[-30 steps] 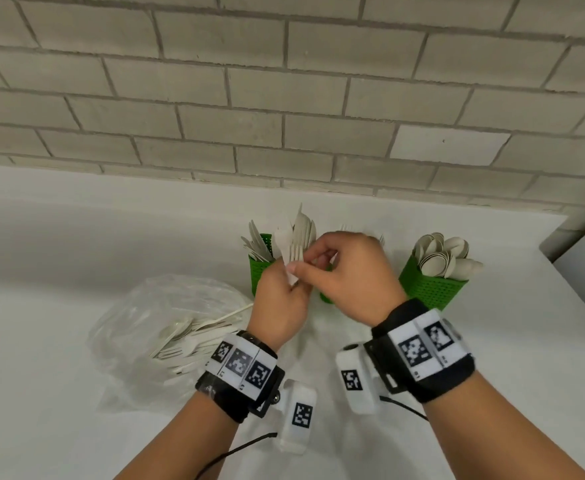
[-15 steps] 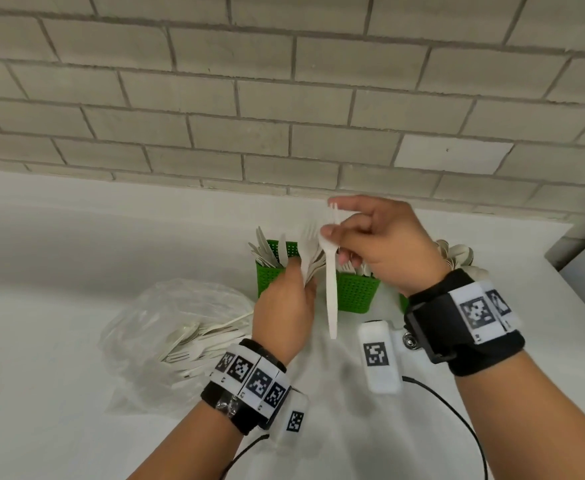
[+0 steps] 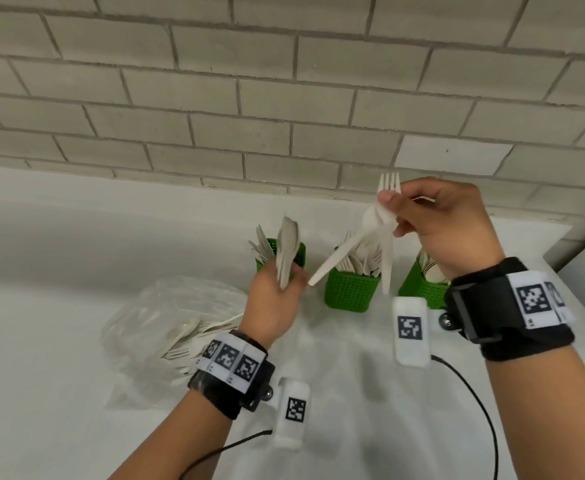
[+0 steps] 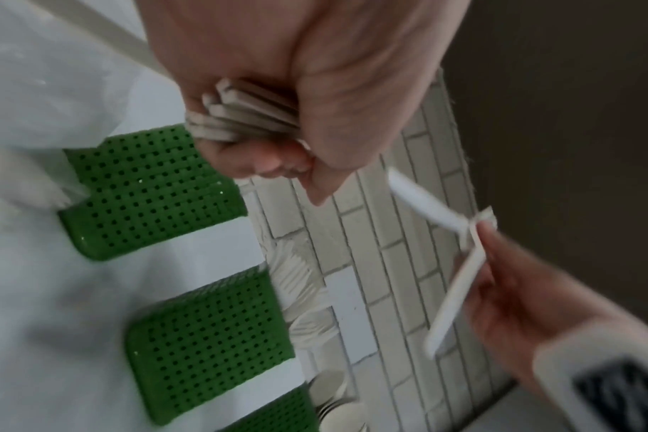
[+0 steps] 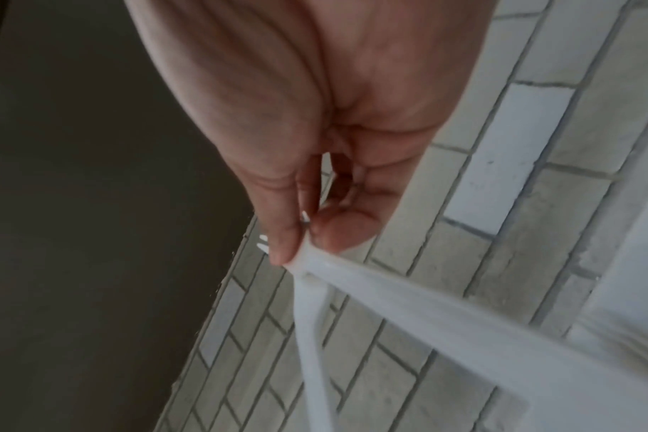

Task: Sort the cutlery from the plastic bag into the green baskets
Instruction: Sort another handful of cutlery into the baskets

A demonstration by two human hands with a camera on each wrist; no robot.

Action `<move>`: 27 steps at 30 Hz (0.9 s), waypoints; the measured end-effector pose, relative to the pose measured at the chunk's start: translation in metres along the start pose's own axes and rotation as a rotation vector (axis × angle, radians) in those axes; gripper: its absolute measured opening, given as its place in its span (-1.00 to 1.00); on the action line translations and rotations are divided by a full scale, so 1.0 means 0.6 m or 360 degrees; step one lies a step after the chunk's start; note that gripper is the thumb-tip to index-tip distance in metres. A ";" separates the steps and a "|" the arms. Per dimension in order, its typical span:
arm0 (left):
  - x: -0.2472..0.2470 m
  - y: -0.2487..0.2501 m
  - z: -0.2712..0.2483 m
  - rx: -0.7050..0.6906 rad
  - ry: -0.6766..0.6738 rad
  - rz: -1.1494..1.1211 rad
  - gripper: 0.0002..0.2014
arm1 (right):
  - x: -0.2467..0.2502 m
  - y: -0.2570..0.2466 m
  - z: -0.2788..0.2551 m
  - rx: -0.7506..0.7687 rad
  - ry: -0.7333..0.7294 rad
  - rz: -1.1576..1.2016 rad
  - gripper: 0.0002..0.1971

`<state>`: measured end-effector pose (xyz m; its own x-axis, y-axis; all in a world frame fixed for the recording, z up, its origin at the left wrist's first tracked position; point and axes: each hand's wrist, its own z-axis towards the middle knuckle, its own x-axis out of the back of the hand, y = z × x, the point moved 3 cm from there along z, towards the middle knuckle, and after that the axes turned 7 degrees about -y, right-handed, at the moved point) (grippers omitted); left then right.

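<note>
Pinched two pieces at once in the right hand, up above the baskets: a white plastic fork with its prongs up, and a second white plastic piece crossed over it, maybe a spoon, too blurry to be sure. Clamped thumb and fingertips tight on both at the crossing. Gripped a bunch of pale plastic cutlery in the left hand, with fingers curled round the handles, just in front of the left green basket with little holes. Saw more forks standing in the middle green basket and round spoon heads in the right green basket. Saw more cutlery lying in the clear plastic bag on the white table, beside the left wrist. Seemed to be in the middle of sorting, with plenty left to do. Needed to split the crossed pair first — easy to drop both in one basket by mistake. Best to lower the fork handle-first over the middle basket, let go of only that one, then take the other piece to its own basket. Had to keep the left bunch held snug — no slipping.
</note>
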<state>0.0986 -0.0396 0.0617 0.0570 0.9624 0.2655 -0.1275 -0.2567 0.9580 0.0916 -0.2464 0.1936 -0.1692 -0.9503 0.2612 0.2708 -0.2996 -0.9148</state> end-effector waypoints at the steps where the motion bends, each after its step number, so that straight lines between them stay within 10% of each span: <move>1: 0.006 0.000 0.003 0.0051 0.0040 -0.0150 -0.93 | 0.008 0.002 -0.001 -0.0007 -0.0011 -0.0007 -0.90; 11: -0.026 0.051 -0.009 -0.0049 -0.0400 -0.0551 -0.91 | -0.023 0.048 -0.026 0.0029 -0.0114 0.0081 -0.92; 19: -0.014 0.028 -0.001 -0.0026 -0.0224 -0.0635 -0.81 | -0.022 0.075 -0.038 -0.0168 -0.0076 0.0645 -0.41; 27: -0.023 0.025 -0.005 0.0070 -0.0251 -0.0646 -0.87 | -0.024 0.059 -0.023 -0.0067 0.0023 0.0437 -0.92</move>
<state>0.0930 -0.0567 0.0723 0.2447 0.9616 -0.1238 -0.0212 0.1330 0.9909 0.0904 -0.2423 0.1532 -0.1085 -0.9941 -0.0026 0.2686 -0.0268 -0.9629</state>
